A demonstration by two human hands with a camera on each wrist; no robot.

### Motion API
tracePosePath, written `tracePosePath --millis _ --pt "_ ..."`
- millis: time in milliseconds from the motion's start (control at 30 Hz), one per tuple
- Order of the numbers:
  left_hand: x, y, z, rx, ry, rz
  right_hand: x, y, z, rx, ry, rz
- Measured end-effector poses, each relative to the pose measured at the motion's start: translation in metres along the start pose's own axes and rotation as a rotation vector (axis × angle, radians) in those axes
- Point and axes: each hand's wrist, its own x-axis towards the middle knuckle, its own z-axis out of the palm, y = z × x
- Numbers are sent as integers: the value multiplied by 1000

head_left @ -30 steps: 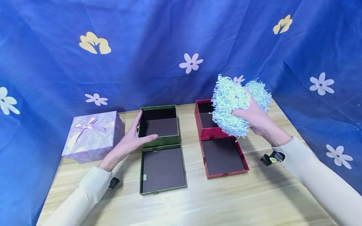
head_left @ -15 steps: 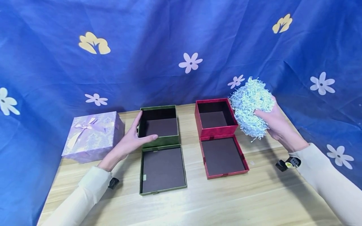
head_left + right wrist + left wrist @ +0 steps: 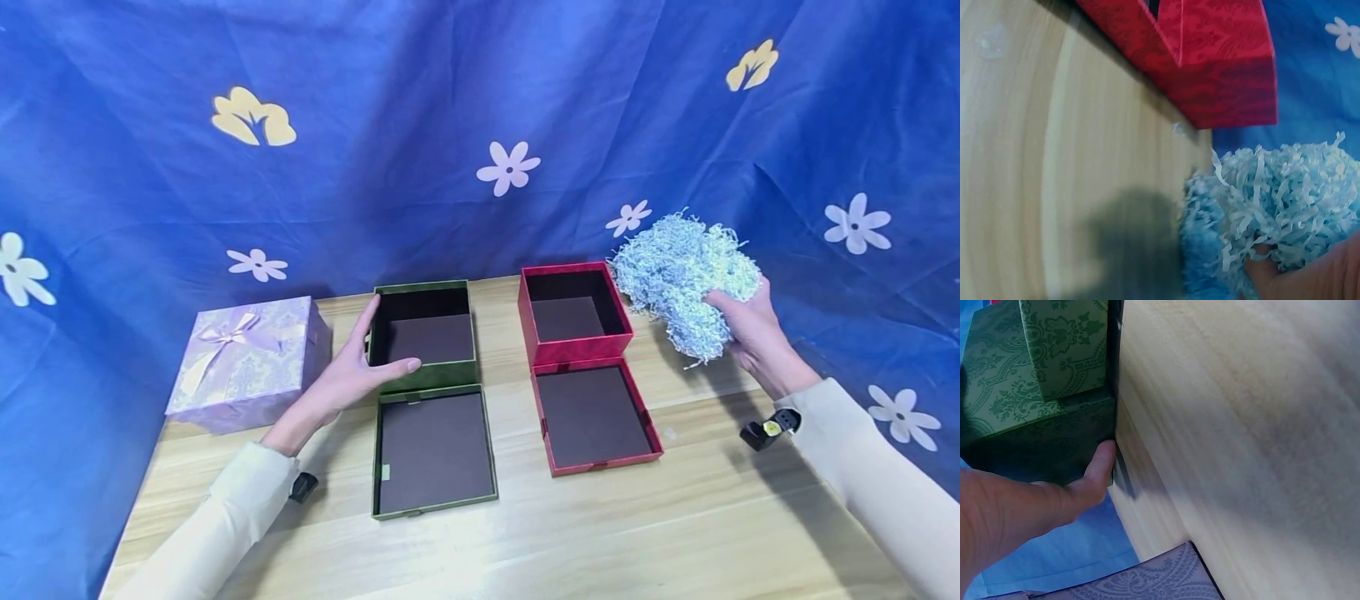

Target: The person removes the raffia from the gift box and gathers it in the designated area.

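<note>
In the head view my right hand [image 3: 761, 337] holds a light blue bunch of shredded paper [image 3: 716, 275] to the right of the red box. Its thumb presses into the strands, as the right wrist view also shows; the other fingers are mostly hidden. A bluer heap of shredded paper [image 3: 652, 258] lies behind, against the bunch. My left hand [image 3: 341, 379] touches the green box [image 3: 427, 375], its thumb straight along the front and a straight finger at the left side. Both the green box and the red box [image 3: 581, 350] stand with their dark insides bare.
A green lid [image 3: 435, 450] and a red lid [image 3: 596, 417] lie inside-up before their boxes. At the left stands a lilac gift box [image 3: 240, 358] with a bow. Blue cloth [image 3: 420, 167] hangs behind the wooden table [image 3: 562, 533].
My right hand has carried the shredded paper from above the red box to the right and down, beside the other heap. My left hand stays at the green box.
</note>
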Motion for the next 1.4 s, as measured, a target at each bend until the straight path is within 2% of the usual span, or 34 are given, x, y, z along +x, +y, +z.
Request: tracePosePath --millis 133,300,400,533,633,800,933,1133,1267,1400 --pt "1 0 0 0 -3 1 9 9 -5 -60 80 14" --pt "0 0 0 -1 -6 -1 21 21 -9 -59 102 -12" --pt "0 0 0 2 -7 -4 28 28 -10 -72 125 17" --pt "0 0 0 3 -12 -4 33 35 -11 -325 179 129" --pt "0 0 0 3 -12 -2 36 38 -12 -485 184 192" --pt "0 0 0 7 -9 1 40 40 -16 -566 142 217" --pt "0 -1 -1 9 -5 -5 41 38 -17 -582 103 233" --pt "-1 0 -1 6 -8 -10 34 36 -21 -539 74 254" --pt "-2 0 -1 5 -9 -17 27 36 -23 -500 87 234" --pt "-2 0 -1 -1 -7 -18 20 37 -24 -535 108 194"
